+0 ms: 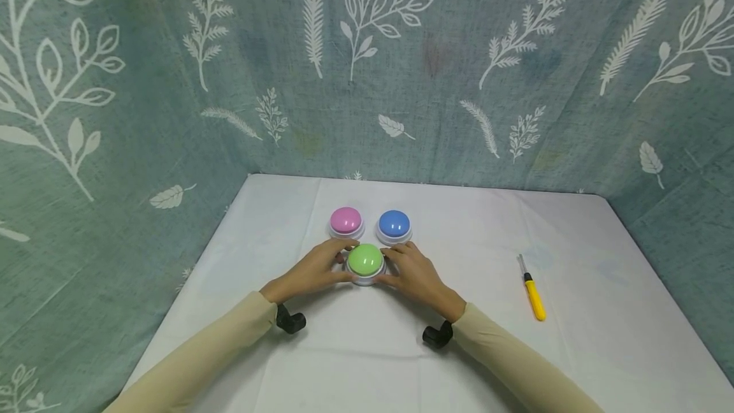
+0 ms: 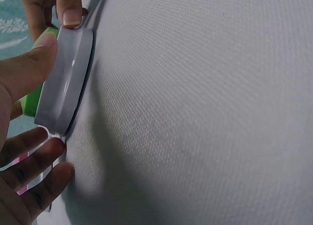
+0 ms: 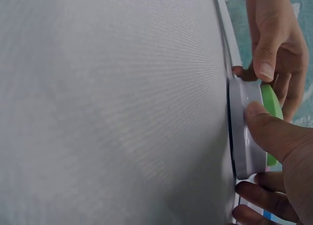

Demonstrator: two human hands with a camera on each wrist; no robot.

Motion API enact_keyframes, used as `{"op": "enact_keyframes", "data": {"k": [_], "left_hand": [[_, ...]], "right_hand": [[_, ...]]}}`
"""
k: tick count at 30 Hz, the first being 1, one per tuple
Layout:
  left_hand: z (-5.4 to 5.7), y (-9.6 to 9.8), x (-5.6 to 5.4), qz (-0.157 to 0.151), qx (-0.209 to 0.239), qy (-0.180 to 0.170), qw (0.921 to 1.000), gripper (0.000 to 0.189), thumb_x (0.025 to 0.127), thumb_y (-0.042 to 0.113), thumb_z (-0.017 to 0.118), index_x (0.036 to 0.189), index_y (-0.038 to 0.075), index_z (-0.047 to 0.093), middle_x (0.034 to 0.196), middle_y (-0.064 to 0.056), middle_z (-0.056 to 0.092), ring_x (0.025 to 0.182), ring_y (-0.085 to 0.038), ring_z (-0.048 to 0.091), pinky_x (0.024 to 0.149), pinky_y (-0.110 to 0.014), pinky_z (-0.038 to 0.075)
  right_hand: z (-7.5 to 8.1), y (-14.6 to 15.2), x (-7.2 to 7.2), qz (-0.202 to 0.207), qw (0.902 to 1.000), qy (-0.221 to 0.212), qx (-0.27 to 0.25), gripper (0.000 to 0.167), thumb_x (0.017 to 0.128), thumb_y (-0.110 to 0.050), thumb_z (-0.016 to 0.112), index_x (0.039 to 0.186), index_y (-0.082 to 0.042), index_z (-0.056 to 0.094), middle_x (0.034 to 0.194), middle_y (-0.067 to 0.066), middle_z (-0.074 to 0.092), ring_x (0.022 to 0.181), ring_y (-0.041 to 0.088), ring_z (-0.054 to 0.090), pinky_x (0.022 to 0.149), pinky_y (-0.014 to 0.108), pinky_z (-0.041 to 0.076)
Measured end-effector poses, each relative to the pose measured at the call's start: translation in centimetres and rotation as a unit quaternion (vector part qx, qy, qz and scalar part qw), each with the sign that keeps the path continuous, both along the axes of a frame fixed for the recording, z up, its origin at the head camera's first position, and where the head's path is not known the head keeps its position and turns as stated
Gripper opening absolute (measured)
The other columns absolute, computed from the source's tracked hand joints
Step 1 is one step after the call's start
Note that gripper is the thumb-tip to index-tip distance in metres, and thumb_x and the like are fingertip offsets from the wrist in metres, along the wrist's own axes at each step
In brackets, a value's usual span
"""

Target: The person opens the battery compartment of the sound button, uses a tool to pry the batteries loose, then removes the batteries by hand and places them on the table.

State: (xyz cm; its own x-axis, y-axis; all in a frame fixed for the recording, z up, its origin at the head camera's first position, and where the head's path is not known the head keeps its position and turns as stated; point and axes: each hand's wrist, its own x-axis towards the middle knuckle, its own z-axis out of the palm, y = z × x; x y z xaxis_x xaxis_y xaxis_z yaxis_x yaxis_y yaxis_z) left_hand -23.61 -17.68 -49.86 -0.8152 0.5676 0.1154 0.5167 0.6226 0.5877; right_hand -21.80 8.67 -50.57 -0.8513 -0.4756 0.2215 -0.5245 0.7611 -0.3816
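Observation:
A green dome push button [image 1: 365, 260] with a pale round base [image 2: 68, 73] sits on the white table between both hands. From its left side my left hand [image 1: 318, 266] holds it, thumb at the near edge and fingers round the far side. My right hand [image 1: 417, 275] grips the same button from the right, its thumb [image 3: 269, 132] pressed on the base in the right wrist view. Just behind stand a pink push button [image 1: 346, 220] and, to its right, a blue push button [image 1: 394, 224], both on pale bases.
A screwdriver [image 1: 534, 298] with a yellow handle lies at the right of the table [image 1: 602, 311]. Green leaf-patterned cloth [image 1: 367, 126] hangs behind the table and at both sides. Black wrist mounts [image 1: 291, 320] jut out below the sleeves.

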Motion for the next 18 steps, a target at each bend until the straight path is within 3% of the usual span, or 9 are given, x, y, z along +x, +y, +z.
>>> {"op": "enact_keyframes", "data": {"k": [5,11,18], "left_hand": [[-0.14,0.29,-0.01,0.008,-0.010,0.001,0.9999,0.078,0.086,0.040,0.085,0.149,0.010,0.051,0.139,-0.004,0.060,0.108,-0.016,0.061,0.095,-0.040,0.050],[-0.01,0.72,-0.04,0.016,-0.030,0.012,0.9994,0.077,0.085,0.038,0.085,0.147,0.005,0.054,0.137,-0.011,0.059,0.106,-0.017,0.060,0.095,-0.042,0.050],[0.19,0.86,0.23,0.016,-0.001,0.012,0.9998,0.067,0.086,0.033,0.085,0.140,0.004,0.059,0.130,-0.010,0.061,0.107,-0.020,0.060,0.094,-0.043,0.049]], "right_hand": [[-0.29,-0.14,-0.11,-0.002,1.0000,0.009,0.002,0.069,0.084,-0.049,0.083,0.134,-0.005,0.067,0.135,0.012,0.064,0.127,0.028,0.055,0.101,0.046,0.050],[-0.32,-0.14,-0.07,-0.001,0.9999,0.014,-0.004,0.068,0.084,-0.048,0.083,0.134,-0.004,0.067,0.133,0.012,0.065,0.124,0.028,0.056,0.099,0.045,0.051],[0.11,0.12,0.06,0.015,0.9997,0.002,-0.021,0.065,0.087,-0.044,0.082,0.136,-0.005,0.065,0.136,0.013,0.062,0.125,0.029,0.055,0.101,0.045,0.049]]}}
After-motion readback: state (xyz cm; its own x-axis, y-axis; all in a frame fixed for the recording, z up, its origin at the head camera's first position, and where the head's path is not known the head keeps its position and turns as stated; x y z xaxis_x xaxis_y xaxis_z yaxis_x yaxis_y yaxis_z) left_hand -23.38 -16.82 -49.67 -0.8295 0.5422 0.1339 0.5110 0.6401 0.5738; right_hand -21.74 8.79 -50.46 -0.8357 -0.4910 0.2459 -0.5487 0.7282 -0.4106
